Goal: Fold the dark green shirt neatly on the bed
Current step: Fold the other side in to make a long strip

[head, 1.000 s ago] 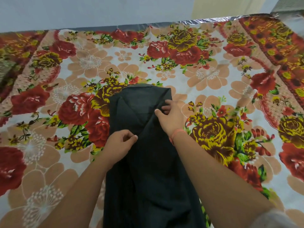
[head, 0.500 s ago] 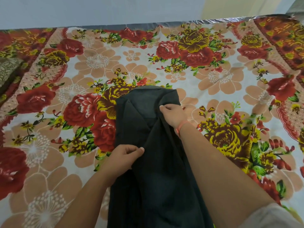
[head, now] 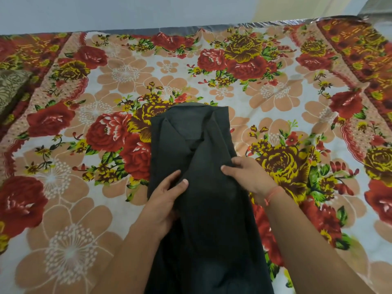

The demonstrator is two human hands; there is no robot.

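The dark green shirt (head: 203, 204) lies in a long narrow strip down the middle of the bed (head: 275, 92), collar end at the far side, its sides folded inward. My left hand (head: 164, 198) pinches a fold of the cloth on the strip's left side, thumb on top. On the right edge, about level with it, my right hand (head: 246, 175) grips the fabric with its fingers curled into it. A thin orange thread circles the right wrist. The shirt's near end runs out of view at the bottom.
A floral bedsheet with red and yellow roses covers the whole bed. A brown patterned cushion (head: 11, 88) lies at the left edge. A pale wall rises behind the bed's far edge (head: 169, 29).
My right hand has come back from near the collar to the shirt's right edge at mid-length. My left hand stays on the left fold. The view has shifted slightly.
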